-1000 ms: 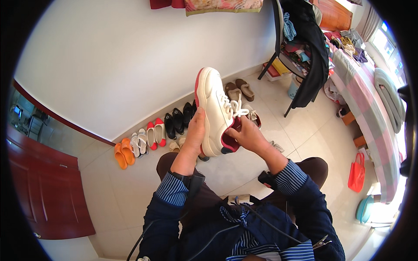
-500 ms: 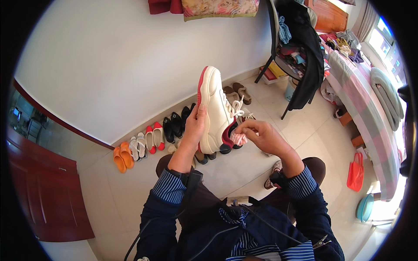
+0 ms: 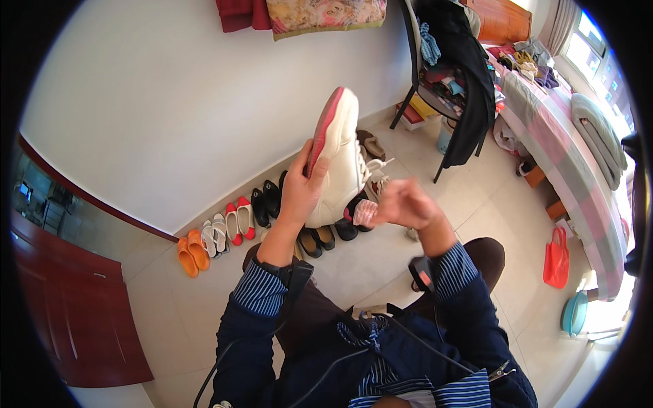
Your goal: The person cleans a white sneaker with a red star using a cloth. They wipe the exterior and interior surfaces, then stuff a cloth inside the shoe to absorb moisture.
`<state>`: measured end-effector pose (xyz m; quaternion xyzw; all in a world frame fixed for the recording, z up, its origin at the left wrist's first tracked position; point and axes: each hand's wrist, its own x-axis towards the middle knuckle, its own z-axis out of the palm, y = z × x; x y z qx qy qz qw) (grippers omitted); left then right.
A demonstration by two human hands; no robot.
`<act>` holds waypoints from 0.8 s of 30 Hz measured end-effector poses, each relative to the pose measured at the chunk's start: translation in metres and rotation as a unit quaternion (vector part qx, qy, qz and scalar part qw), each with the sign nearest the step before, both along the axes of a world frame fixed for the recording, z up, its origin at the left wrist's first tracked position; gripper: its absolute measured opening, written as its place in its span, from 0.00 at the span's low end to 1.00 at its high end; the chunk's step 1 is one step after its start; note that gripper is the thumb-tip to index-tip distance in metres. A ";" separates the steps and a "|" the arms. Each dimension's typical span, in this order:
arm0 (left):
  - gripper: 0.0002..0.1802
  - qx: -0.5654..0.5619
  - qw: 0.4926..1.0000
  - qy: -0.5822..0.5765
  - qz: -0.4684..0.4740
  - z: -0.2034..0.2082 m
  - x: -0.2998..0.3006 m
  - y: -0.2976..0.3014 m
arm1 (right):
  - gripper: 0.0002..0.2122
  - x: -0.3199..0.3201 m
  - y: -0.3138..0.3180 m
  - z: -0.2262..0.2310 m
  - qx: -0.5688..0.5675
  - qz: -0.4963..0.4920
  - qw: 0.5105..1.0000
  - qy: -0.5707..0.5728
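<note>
My left hand (image 3: 299, 194) is closed around the sole side of a white lace-up sneaker (image 3: 343, 153). The sneaker is tilted toe up, and its pinkish-red outsole faces left. White laces hang loose on its right side, and a dark collar shows at the low end. Beside that collar is a crumpled pink-and-white checked cloth (image 3: 365, 213). My right hand (image 3: 410, 202), somewhat blurred, grips the cloth's right edge between thumb and fingers. Whether part of the cloth is inside the shoe I cannot tell.
Several pairs of shoes line the wall, among them orange slippers (image 3: 193, 251) and red-and-white flats (image 3: 239, 219). A chair (image 3: 435, 102) piled with clothes stands far right, near a bed (image 3: 537, 115). A red bag (image 3: 556, 262) and a teal basin (image 3: 575, 313) lie right.
The sneaker has turned, showing more of its outsole, and its toe has risen slightly. My right hand has rotated, its fingers now pointing more upward, with the cloth still at its fingers.
</note>
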<state>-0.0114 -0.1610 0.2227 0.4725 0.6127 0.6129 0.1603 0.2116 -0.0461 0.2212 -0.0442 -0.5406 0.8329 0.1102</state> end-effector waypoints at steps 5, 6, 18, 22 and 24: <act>0.40 -0.012 0.997 0.078 -0.016 0.026 0.014 0.002 | 0.18 0.002 0.009 -0.049 0.086 -0.144 0.969 -0.179; 0.41 -0.061 0.987 0.149 -0.010 0.032 0.014 -0.003 | 0.18 0.007 0.010 -0.057 0.114 -0.178 0.949 -0.233; 0.33 -0.144 0.851 0.502 0.047 0.019 0.030 0.001 | 0.17 0.079 0.015 -0.071 0.328 -0.208 0.845 -0.367; 0.35 -0.219 0.968 0.095 -0.073 -0.004 0.011 0.004 | 0.16 0.089 0.027 -0.082 0.286 -0.216 0.860 -0.364; 0.35 -0.194 0.974 -0.057 -0.101 -0.015 0.006 -0.002 | 0.16 0.085 0.027 -0.082 0.361 -0.214 0.847 -0.325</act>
